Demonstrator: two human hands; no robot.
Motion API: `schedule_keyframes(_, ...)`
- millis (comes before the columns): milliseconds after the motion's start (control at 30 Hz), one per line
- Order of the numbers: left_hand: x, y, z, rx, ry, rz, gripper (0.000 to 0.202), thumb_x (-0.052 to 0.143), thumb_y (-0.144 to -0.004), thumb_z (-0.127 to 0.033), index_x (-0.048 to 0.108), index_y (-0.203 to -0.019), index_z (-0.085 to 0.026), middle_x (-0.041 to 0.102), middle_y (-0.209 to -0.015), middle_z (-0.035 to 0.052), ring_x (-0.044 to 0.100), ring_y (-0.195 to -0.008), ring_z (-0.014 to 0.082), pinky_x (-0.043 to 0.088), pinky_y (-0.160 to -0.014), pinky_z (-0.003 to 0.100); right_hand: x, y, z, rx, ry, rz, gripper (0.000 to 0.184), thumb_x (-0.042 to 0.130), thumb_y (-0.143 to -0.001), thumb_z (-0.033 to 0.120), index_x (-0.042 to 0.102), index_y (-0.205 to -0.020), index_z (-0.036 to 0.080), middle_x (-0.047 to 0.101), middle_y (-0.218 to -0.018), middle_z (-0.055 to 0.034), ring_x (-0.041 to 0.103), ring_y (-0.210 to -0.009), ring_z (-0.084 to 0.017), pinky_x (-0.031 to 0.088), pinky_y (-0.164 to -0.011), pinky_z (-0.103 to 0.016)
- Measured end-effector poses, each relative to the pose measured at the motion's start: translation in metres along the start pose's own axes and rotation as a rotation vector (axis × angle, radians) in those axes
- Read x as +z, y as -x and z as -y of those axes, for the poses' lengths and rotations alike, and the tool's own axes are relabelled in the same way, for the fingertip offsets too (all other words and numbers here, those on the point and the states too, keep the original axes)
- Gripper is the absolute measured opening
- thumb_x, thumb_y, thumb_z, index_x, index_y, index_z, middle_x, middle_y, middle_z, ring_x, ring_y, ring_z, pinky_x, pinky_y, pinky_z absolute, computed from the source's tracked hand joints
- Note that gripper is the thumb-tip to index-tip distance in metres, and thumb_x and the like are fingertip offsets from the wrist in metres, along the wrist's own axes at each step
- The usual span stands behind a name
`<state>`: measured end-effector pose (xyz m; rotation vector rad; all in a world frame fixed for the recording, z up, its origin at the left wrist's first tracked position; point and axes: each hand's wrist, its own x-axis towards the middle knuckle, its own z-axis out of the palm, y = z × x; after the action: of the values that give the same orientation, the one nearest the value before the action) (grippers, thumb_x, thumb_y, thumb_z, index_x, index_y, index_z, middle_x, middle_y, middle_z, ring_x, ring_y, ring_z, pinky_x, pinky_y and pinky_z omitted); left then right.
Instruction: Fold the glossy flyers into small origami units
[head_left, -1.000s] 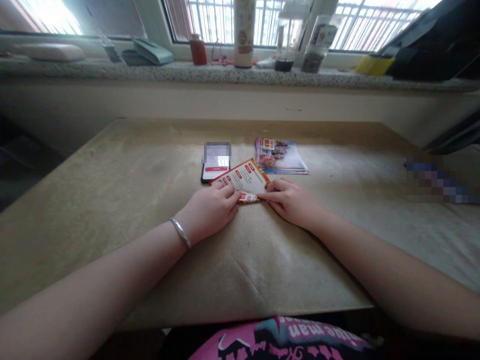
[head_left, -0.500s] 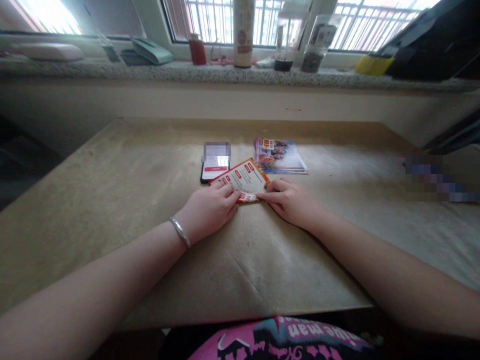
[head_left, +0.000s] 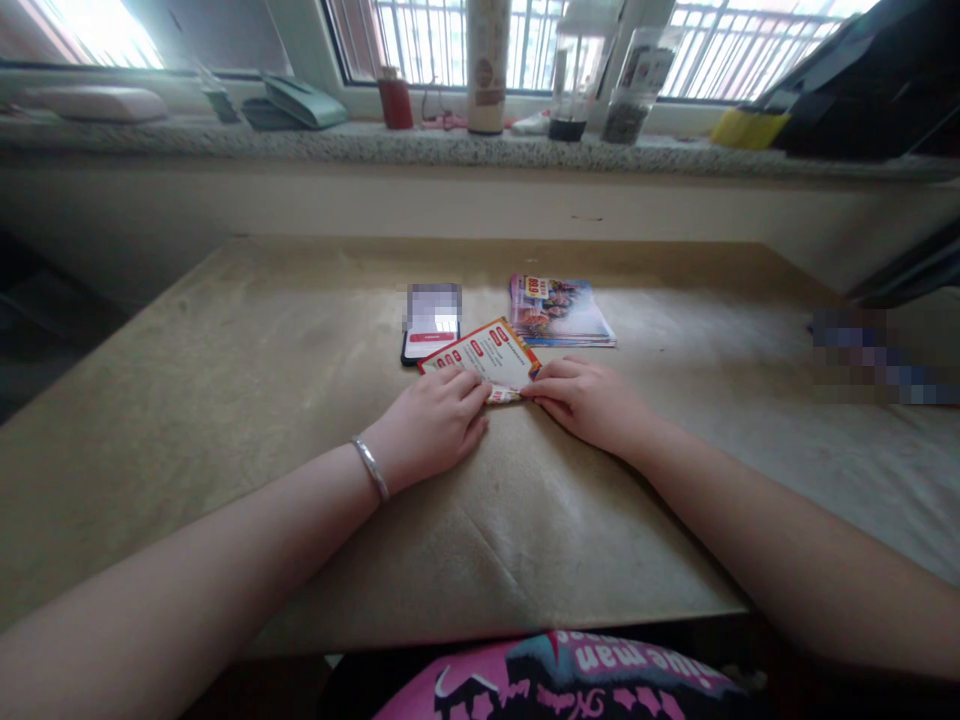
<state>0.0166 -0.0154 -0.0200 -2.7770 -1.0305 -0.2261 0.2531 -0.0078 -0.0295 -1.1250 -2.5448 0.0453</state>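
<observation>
Two bare hands are at one printed leaflet (head_left: 499, 356), which lies just nearer the wearer than the phone (head_left: 430, 346) and to its right, its far left edge meeting the phone's near right corner. A narrow strip along the leaflet's near side is folded up over the white face. The right hand (head_left: 589, 400), farther right of the phone, seems to pinch the strip's right end between thumb and fingertips; the left hand (head_left: 442, 415), directly on the near side of the phone, lays its fingers down on the strip's left part, though whether its thumb grips too cannot be told. The paper should be very light, thin and bendable, with a probably glossy, slightly slippery coating that creases easily and could tear; its two ends at the fold look the best places to hold. The left fingers cover part of the print and crease, the underside is out of sight, and the small text is illegible. Pixelation hides the upper screen of the phone, and whether leaflet and phone overlap or merely touch is unclear.
</observation>
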Motion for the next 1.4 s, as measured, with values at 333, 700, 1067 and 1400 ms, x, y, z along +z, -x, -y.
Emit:
schedule_keyframes(333, 0.0, -0.001, 0.0, -0.011, 0.034, 0.024, 0.039, 0.044, -0.093, -0.038, 0.054, -0.127, -0.022, 0.057, -0.111, 0.0099, 0.05, -0.107, 0.0275, 0.042, -0.096, 0.044, -0.002, 0.0, -0.003, 0.002, -0.044, -0.002, 0.024, 0.053, -0.088, 0.017, 0.073, -0.1, 0.022, 0.068, -0.094, -0.0065, 0.062, -0.086, -0.018, 0.048, -0.077, -0.029)
schedule_keyframes(700, 0.004, 0.001, 0.0, -0.009, 0.008, -0.001, 0.04, 0.045, -0.092, -0.038, 0.055, -0.126, -0.02, 0.056, -0.111, 0.0109, 0.05, -0.106, 0.0266, 0.042, -0.096, 0.042, -0.012, 0.007, -0.009, 0.024, -0.061, -0.045, 0.024, 0.058, -0.083, 0.018, 0.072, -0.102, 0.023, 0.068, -0.095, -0.0057, 0.062, -0.085, -0.017, 0.048, -0.077, -0.03)
schedule_keyframes(1067, 0.002, -0.002, -0.001, -0.015, 0.012, 0.011, 0.039, 0.047, -0.091, -0.038, 0.055, -0.126, -0.021, 0.056, -0.112, 0.0105, 0.05, -0.107, 0.0273, 0.042, -0.096, 0.043, -0.007, 0.003, -0.003, -0.015, 0.037, 0.017, 0.024, 0.053, -0.087, 0.019, 0.073, -0.099, 0.024, 0.068, -0.094, -0.0052, 0.058, -0.087, -0.019, 0.045, -0.075, -0.03)
schedule_keyframes(1400, 0.001, -0.002, -0.001, -0.012, 0.013, 0.009, 0.04, 0.047, -0.091, -0.039, 0.054, -0.127, -0.022, 0.056, -0.111, 0.0103, 0.049, -0.108, 0.0275, 0.042, -0.096, 0.043, -0.008, 0.003, 0.002, 0.006, 0.039, 0.013, 0.023, 0.054, -0.084, 0.019, 0.074, -0.094, 0.024, 0.068, -0.092, -0.0045, 0.061, -0.083, -0.018, 0.046, -0.073, -0.029)
